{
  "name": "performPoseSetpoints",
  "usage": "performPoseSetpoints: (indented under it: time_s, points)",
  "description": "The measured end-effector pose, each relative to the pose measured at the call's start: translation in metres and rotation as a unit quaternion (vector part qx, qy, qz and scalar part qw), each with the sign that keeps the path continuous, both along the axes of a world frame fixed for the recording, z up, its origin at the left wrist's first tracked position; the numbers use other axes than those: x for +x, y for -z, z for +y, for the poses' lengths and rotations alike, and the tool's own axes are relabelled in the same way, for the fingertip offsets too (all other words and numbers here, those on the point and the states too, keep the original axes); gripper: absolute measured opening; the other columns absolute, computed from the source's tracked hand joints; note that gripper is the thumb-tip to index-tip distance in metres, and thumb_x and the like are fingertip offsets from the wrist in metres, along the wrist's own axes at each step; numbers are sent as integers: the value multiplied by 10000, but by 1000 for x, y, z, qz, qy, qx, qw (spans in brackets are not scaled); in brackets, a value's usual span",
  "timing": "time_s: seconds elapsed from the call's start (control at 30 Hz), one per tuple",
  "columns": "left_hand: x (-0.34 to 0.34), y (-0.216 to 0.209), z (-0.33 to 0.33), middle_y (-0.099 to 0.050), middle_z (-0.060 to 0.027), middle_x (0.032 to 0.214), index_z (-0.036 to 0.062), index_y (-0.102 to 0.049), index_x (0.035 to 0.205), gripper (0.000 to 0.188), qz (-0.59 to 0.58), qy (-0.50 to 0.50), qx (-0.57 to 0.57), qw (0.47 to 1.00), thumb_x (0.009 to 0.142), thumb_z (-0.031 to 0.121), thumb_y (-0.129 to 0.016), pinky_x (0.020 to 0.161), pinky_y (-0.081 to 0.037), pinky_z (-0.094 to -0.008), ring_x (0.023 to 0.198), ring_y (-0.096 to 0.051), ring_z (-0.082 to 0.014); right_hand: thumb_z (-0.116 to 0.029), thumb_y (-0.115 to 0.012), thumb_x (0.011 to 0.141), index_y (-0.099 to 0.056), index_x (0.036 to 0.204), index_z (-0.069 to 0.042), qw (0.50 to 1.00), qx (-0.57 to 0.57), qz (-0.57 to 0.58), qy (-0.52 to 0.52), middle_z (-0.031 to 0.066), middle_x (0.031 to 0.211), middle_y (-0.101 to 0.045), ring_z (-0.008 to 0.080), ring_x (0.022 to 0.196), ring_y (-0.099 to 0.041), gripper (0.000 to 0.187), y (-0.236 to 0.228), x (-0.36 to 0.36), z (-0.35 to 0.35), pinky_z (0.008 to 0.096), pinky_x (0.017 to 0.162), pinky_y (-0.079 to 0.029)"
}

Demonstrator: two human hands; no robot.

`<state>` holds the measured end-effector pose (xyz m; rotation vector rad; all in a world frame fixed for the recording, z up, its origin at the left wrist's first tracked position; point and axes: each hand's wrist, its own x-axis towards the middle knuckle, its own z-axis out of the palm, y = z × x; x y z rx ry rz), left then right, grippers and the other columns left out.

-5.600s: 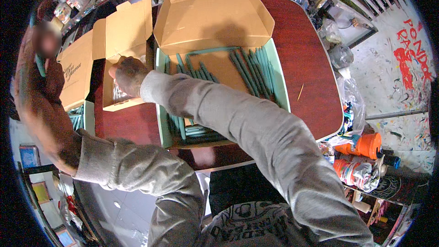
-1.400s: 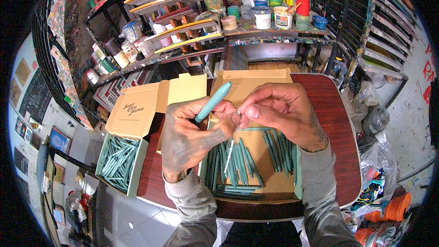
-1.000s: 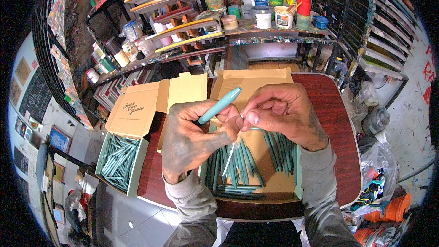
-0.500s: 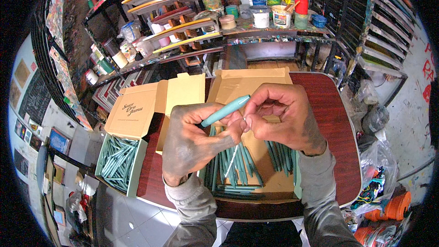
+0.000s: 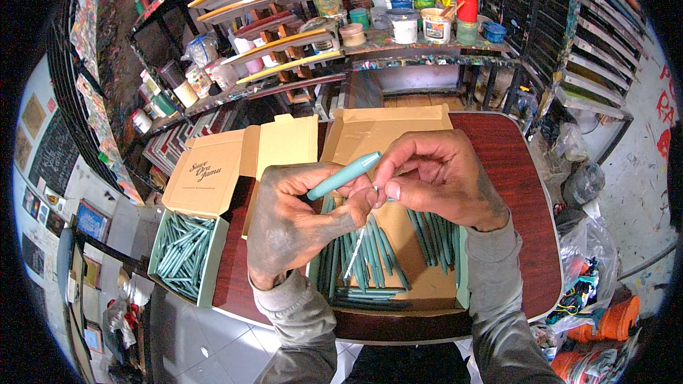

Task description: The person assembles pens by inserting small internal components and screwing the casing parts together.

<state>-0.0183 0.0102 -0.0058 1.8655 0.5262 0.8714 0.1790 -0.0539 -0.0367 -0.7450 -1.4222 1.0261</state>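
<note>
Mid-frame, the left hand point(image 5: 286, 222) grips a tapered teal plastic-looking pen barrel point(image 5: 343, 176) slanting up-right toward the right hand point(image 5: 447, 179), whose fingers' hold I cannot tell.

Teal pen barrel point(image 5: 343, 176); dark-red grained tabletop point(image 5: 509, 171); tan box lids point(image 5: 208, 195); grey sleeves point(image 5: 302, 313).

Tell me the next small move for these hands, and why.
The right hand should perhaps take a firm pinch on the small pale piece: the fingers of both hands meet there, while the left hand also grips a teal pen. Which hand holds the piece is unclear.
</note>
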Motion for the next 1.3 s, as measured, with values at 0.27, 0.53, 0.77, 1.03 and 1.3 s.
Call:
performPoseSetpoints:
  time_s: [0.27, 0.53, 0.77, 1.03, 1.3]
  points:
    - [1, -2, -2, -668, -26, 717, 7, -707, 814, 89, 38, -27, 18, 999, 802, 84, -750, 546, -467, -216, 623, -587, -67, -40, -704, 814, -643, 937, -1, 999, -11, -6, 30, 60, 896, -671, 130, 843, -653, 143, -2, -1, -3, 268, 775, -539]
    - [3, -7, -8, -666, -27, 713, -2, -709, 827, 101, 53, -12, 26, 998, 822, 98, -724, 550, -448, -215, 628, -570, -62, -26, -719, 787, -629, 890, -9, 997, 13, -46, 55, 29, 888, -638, 113, 861, -634, 137, -5, 1, -4, 268, 802, -534]
    - [4, -5, -6, -659, -17, 710, -3, -711, 837, 87, 28, -16, 35, 999, 818, 80, -726, 505, -405, -202, 598, -540, -50, 2, -671, 793, -630, 900, -2, 999, 14, -19, 31, 37, 901, -634, 121, 879, -636, 115, -5, 1, -3, 277, 811, -531]
    - [3, -2, -5, -657, -18, 709, 1, -714, 844, 70, 27, -15, 17, 999, 819, 66, -726, 502, -397, -202, 598, -536, -48, -44, -653, 838, -636, 909, -5, 999, 8, -13, 30, 35, 882, -660, 118, 851, -646, 83, -2, 1, -2, 279, 789, -534]
    - [4, 3, -3, -663, -35, 711, -3, -711, 849, 93, 16, -12, 52, 998, 830, 88, -725, 543, -441, -218, 630, -566, -67, -32, -688, 809, -637, 876, -9, 997, 2, -37, 63, 25, 846, -653, 95, 805, -637, 87, -6, -1, -3, 252, 735, -534]
